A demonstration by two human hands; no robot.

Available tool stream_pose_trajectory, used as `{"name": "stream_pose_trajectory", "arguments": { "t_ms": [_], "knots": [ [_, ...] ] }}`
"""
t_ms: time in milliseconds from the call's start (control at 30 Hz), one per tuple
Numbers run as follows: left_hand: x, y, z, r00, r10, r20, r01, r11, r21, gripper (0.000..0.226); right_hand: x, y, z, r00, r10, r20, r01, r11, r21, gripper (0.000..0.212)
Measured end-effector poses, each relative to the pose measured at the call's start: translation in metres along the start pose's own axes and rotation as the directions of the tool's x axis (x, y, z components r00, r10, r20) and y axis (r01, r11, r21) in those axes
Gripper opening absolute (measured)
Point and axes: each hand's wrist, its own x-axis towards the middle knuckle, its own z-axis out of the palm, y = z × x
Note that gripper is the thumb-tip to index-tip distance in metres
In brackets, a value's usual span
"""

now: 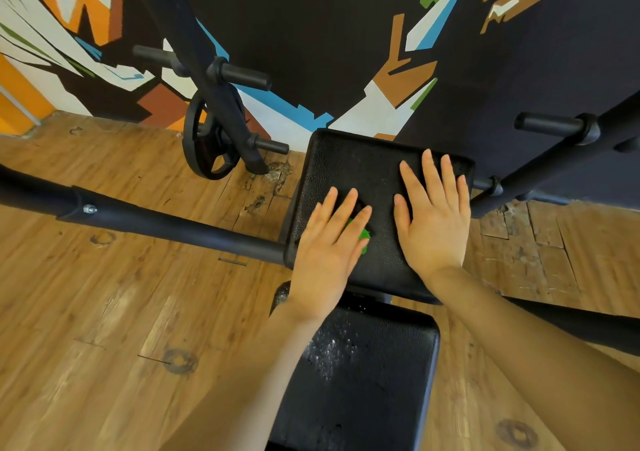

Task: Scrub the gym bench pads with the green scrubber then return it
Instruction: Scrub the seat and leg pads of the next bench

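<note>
Green scrubber (360, 237) lies just right of frame centre on the far bench pad (346, 166), nearly hidden under the left hand (329, 243), whose straight, slightly spread fingers press it flat. The right hand (433, 218) rests beside it, fingers splayed on the pad. It looks thin, soft and light, likely to bunch or slip; palm pressure suits it, pinching an edge to lift. The near pad (381, 381) shows white specks.
</note>
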Motion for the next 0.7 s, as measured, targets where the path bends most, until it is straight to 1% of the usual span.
{"name": "stream_pose_trajectory", "arguments": {
  "t_ms": [133,233,300,400,567,700],
  "knots": [
    [0.004,0.001,0.000,0.998,0.059,-0.003,-0.059,0.998,0.020,0.042,-0.002,0.005,-0.006,0.998,-0.033,0.046,0.031,0.999,0.031,0.046],
    [0.004,0.006,0.006,0.991,0.135,0.025,-0.137,0.988,0.077,0.041,-0.012,0.006,-0.009,0.997,-0.013,0.077,0.011,1.000,0.024,0.046],
    [0.004,0.009,0.010,0.987,0.158,0.037,-0.161,0.979,0.125,0.040,-0.019,0.003,-0.008,0.998,0.011,0.065,-0.012,1.000,0.012,0.047],
    [0.004,0.007,0.012,0.987,0.158,0.035,-0.162,0.971,0.175,0.039,-0.025,-0.002,-0.003,0.998,0.042,0.045,-0.042,0.999,-0.008,0.050],
    [0.002,-0.017,0.001,0.961,0.275,0.035,-0.275,0.930,0.243,0.036,-0.030,-0.001,0.002,1.000,0.022,0.020,-0.021,0.997,-0.071,0.050],
    [-0.010,-0.043,-0.012,0.969,0.249,0.005,-0.242,0.936,0.255,0.036,-0.031,-0.001,0.003,1.000,0.014,0.018,-0.012,0.997,-0.076,0.050]
  ]
}}
